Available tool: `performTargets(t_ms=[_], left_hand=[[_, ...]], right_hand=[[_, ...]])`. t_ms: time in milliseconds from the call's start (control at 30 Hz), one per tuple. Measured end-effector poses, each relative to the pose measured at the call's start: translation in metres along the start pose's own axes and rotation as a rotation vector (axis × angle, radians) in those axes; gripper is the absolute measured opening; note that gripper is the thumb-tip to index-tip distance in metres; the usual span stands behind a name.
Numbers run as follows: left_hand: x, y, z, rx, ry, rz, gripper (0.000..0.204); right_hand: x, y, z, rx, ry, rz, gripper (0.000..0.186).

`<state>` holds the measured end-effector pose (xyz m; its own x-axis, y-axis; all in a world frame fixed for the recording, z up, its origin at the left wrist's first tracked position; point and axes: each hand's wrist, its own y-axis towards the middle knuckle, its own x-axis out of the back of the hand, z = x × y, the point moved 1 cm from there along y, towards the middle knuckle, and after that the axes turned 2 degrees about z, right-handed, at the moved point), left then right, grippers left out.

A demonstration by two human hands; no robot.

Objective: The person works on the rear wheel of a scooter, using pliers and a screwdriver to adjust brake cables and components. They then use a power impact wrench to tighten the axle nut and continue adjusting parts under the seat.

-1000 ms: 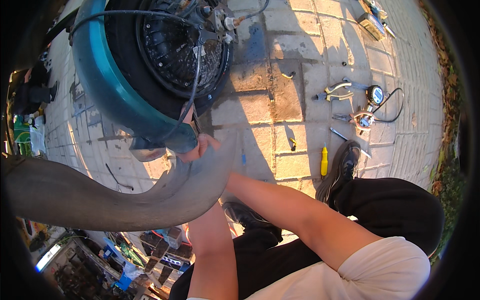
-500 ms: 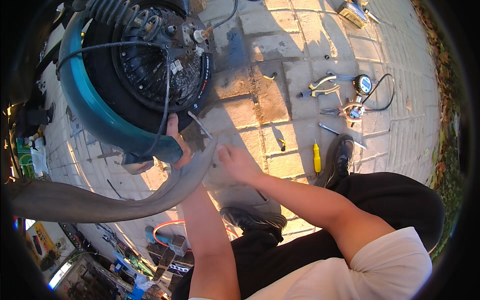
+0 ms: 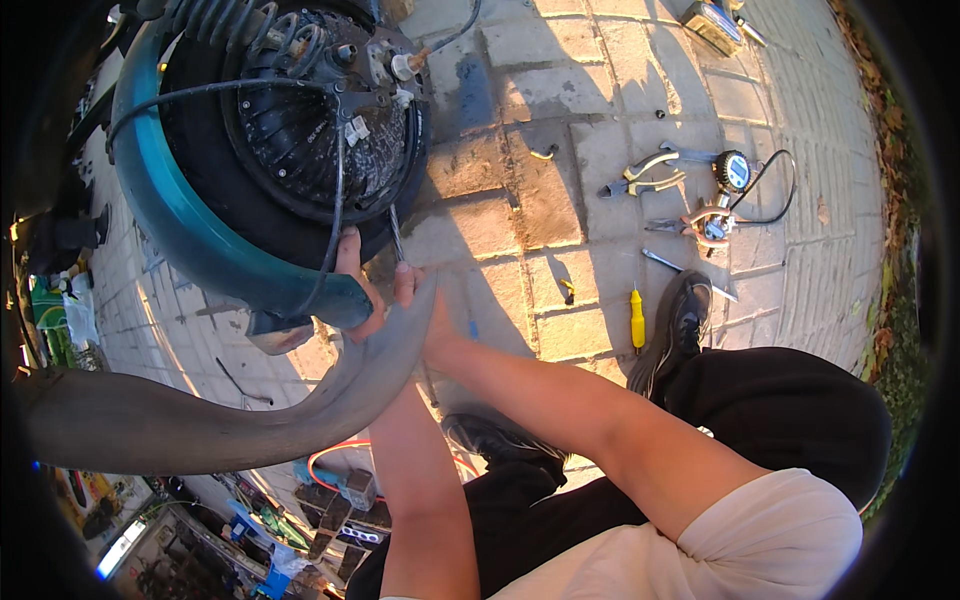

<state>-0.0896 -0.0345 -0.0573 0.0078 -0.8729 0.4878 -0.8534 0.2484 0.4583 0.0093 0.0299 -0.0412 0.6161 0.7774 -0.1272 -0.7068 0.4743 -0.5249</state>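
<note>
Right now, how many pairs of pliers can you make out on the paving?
2: pliers with pale-yellow handles, left of the round gauge, and pliers with pinkish handles just below them in the picture. More could be hidden in the lower-left clutter.

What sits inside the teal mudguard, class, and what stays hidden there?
A black tyre around a dark, ribbed hub shows inside the teal mudguard. The tyre's outer tread beneath it is covered and cannot be seen.
</note>
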Motion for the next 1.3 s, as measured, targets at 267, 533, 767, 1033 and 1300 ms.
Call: performTargets(t_ms=[267,533,767,1033,1300], left_hand=[[-0.006,0.005,-0.027,0.329,-0.303,-0.239,0.026],[-0.001,0.012,-0.064,0.243,-0.121,-0.144,0.017],[0.002,0.018,-0.063,0.078,-0.095,-0.101,0.027],[0.000,0.012,-0.027,0.085,0.010,-0.049,0.024],[0.005,-0.004,-0.006,-0.282,0.276,-0.087,0.015]], right_hand=[[0.023,-0.001,0.001,-0.081,0.088,0.170,0.048],[0.128,-0.060,-0.050,-0.136,-0.624,0.226,0.044],[0.183,-0.052,-0.053,0.205,-1.146,0.470,0.025],[0.308,-0.004,0.019,0.016,-1.295,0.318,0.019],[0.245,-0.014,-0.017,0.194,-1.379,0.545,0.028]])
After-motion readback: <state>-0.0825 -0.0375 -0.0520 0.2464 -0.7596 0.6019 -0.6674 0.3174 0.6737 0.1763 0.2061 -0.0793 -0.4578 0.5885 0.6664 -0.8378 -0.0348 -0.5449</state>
